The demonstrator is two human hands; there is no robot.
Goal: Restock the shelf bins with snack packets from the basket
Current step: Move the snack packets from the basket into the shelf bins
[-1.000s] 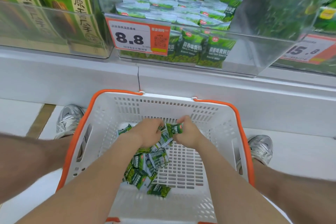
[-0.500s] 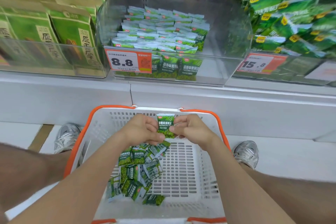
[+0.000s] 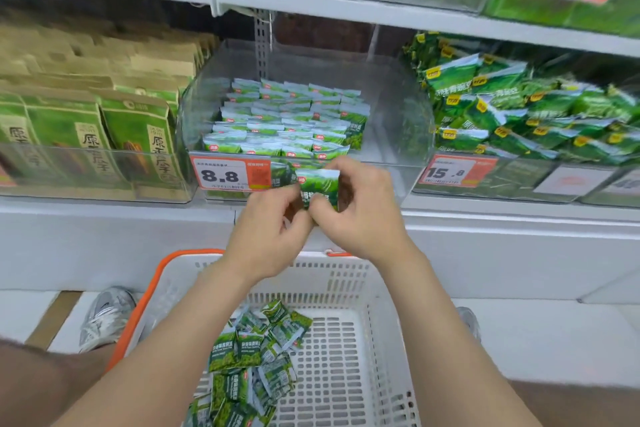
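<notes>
the left hand (image 3: 273, 229) and the right hand (image 3: 360, 215) are holding one green snack packet (image 3: 318, 187) between them, upright, in front of the front wall of the clear shelf bin (image 3: 398, 121). both hands are gripping with curled fingers: the left thumb and fingers are pinching the packet's lower left edge, and the right fingers are wrapping round its right side and top corner. the packet is sitting just right of the 8.8 price label (image 3: 230, 175), below the bin's opening and well above the basket (image 3: 377, 291). inside the bin, rows of matching packets (image 3: 284, 121) are standing on edge, filling its left and middle part. a heap of loose packets (image 3: 252, 357) is lying along the left side of the basket floor, under the left forearm. the basket is standing on the ground against the shelf base, with a grey shoe (image 3: 107, 315) just beside its orange rim on the left.
</notes>
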